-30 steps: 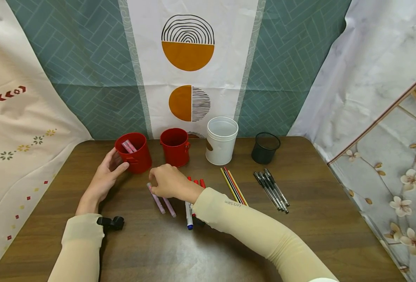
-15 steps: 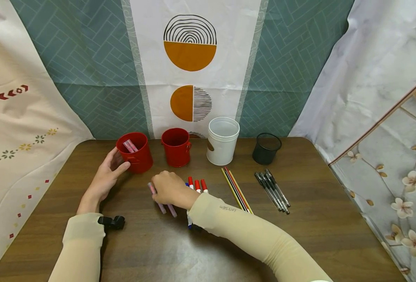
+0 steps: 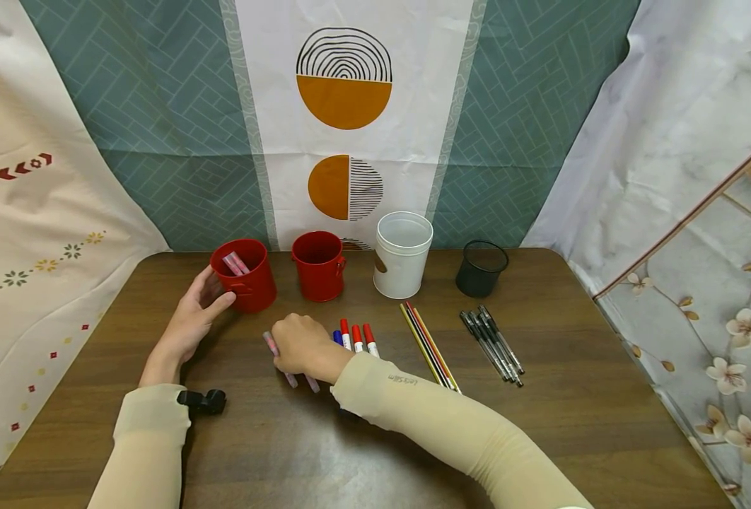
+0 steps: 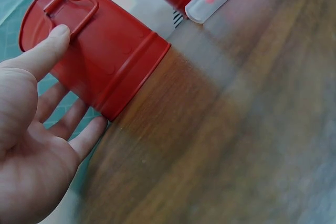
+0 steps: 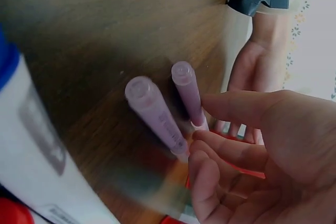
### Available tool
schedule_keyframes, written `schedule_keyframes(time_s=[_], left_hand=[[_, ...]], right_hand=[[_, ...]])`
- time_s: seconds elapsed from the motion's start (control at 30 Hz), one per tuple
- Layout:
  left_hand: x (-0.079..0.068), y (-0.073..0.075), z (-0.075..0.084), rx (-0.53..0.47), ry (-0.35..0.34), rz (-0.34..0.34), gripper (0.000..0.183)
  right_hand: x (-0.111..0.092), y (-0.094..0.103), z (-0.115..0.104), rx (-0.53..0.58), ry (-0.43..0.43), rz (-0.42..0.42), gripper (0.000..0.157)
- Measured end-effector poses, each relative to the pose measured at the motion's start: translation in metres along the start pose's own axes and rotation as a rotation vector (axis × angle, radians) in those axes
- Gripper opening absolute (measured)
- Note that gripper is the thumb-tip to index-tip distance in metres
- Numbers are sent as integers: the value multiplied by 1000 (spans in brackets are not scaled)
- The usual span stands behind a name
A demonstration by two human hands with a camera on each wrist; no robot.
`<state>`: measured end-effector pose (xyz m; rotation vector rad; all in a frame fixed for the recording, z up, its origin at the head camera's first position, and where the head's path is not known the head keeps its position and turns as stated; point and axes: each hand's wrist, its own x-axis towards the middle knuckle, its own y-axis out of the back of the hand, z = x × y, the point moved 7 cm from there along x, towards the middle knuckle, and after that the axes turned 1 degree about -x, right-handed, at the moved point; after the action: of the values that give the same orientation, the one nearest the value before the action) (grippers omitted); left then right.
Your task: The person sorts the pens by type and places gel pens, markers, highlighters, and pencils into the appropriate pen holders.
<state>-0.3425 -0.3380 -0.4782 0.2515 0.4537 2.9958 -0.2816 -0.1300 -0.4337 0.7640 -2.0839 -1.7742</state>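
Red: a second bucket (image 3: 319, 277) stands on the brown table (image 3: 573, 396), between the first bucket (image 3: 254, 288) and a white canister (image 3: 402, 267). Black: a cup (image 3: 479, 274) at the row's right end; a group of clear-barrelled pens (image 3: 492, 346) nearer the person. Mixed: coloured pencils (image 3: 428, 346), side by side. Capped markers (image 3: 358, 338), red and blue, adjoin the right wrist (their lower ends hidden under the sleeve (image 3: 439, 424)). Left hand (image 3: 191, 318): holds the first bucket, thumb on its handle, fingers behind; two pink sticks (image 3: 235, 264) inside. Right hand (image 3: 302, 345): narrow pinch, thumb and forefinger at the outer pink pen (image 5: 189, 93), its capped end protruding. Inner pink pen (image 5: 155, 115): on the table just beside, outside the pinch, toward the markers.
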Motion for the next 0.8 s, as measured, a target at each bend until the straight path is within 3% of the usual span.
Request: schedule_keyframes(time_s=[0.6, 0.8], left_hand=[[0, -1, 1, -12, 1, -1, 81], [1, -1, 0, -10, 3, 0, 81]], right_hand=[[0, -8, -17, -24, 24, -2, 25], [2, -9, -16, 31, 34, -21, 24]])
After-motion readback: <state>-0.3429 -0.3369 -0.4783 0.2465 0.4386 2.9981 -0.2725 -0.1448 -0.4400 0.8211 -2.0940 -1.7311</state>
